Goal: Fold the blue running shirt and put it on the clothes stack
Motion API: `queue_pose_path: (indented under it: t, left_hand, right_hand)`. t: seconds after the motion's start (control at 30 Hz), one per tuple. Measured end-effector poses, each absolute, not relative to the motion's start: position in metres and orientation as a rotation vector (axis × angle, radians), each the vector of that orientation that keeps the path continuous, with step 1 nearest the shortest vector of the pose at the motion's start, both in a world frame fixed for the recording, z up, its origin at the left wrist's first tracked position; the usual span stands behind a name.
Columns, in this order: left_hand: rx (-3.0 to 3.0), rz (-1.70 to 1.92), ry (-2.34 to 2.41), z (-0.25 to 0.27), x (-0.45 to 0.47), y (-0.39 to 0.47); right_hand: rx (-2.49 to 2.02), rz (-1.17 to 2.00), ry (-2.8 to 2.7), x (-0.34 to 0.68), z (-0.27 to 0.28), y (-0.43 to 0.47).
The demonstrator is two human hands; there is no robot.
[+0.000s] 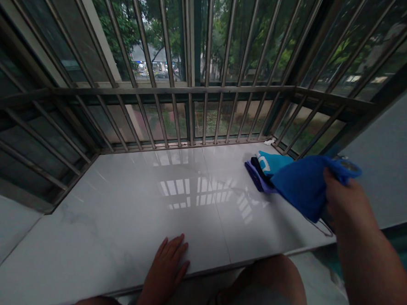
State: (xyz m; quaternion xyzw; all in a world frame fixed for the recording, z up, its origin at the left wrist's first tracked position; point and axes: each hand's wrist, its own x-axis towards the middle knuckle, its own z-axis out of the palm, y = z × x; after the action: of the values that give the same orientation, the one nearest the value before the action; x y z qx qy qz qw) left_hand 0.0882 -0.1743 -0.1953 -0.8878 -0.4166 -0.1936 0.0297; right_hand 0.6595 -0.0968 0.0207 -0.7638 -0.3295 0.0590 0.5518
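My right hand (347,199) is closed around the gathered top of a blue drawstring bag (300,185), holding it above the right end of the sill. A thin cord hangs from the bag's lower edge. Behind and partly under the bag lies a small stack of folded cloths: a turquoise cloth (275,161) with a white mark on top, dark and purple cloths (255,176) beneath. The bag hides part of the stack. My left hand (170,255) rests flat on the sill near its front edge, fingers stretched out, holding nothing.
The glossy white marble sill (124,212) fills the bay and reflects the window. Metal bars (189,91) run along three sides of it. A crumpled white scrap (269,142) sits in the far right corner. My knees (273,281) are at the sill's front edge.
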Motion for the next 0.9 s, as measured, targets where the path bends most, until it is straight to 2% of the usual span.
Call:
queue_pose_path:
  t: [0.1,0.2,0.43,0.5,0.67,0.8,0.9]
  left_hand:
    - [-2.743,-0.609,-1.304,-0.195,0.088,-0.175]
    - [-2.738,-0.630,-1.321,-0.195,0.088,-0.175]
    - [-2.725,-0.614,-1.309,-0.189,0.089,-0.176]
    - [-2.722,-0.630,-1.329,-0.187,0.090,-0.177]
    - [-2.731,-0.701,-1.327,-0.192,0.089,-0.178]
    - [-2.793,-0.851,-1.453,-0.186,0.092,-0.169]
    - [-2.979,-1.101,-1.661,-0.136,0.107,-0.158]
  right_hand:
    - [-1.880,-0.132,-0.851,0.678,0.052,-0.072]
    - [-1.819,-0.205,-1.214,0.681,0.056,-0.030]
    - [-1.939,0.261,-1.665,0.648,-0.037,0.034]
    - [-1.955,0.236,-1.670,0.637,-0.060,0.027]
    - [-1.843,-0.068,-1.814,0.599,-0.101,-0.034]
    - [-1.634,0.137,-1.965,0.542,-0.137,-0.102]
    - [-1.571,0.321,-1.891,0.503,-0.161,-0.131]
